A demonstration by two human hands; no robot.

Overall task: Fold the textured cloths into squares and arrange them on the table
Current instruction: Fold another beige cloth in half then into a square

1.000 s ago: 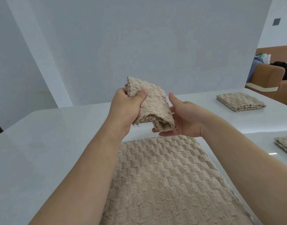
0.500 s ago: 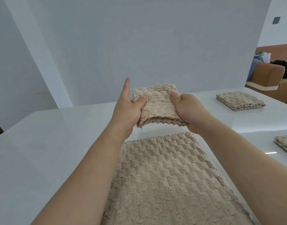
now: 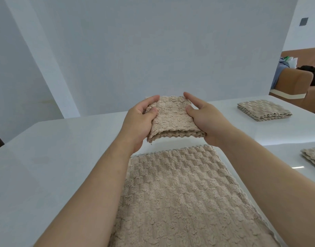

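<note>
Folded cloth (image 3: 172, 118) held above table (image 3: 64, 157), 12 o'clock of flat cloth (image 3: 180, 193). Left hand (image 3: 138, 120), right hand (image 3: 204, 120): fingers pinch side edges. Risk: layers, apparently loose at near edge, slip, fold opens.

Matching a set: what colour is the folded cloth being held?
Beige folded cloth, bumpy texture; head view.

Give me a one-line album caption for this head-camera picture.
Both hands, left hand and right hand, hold a folded cloth above the table.
</note>
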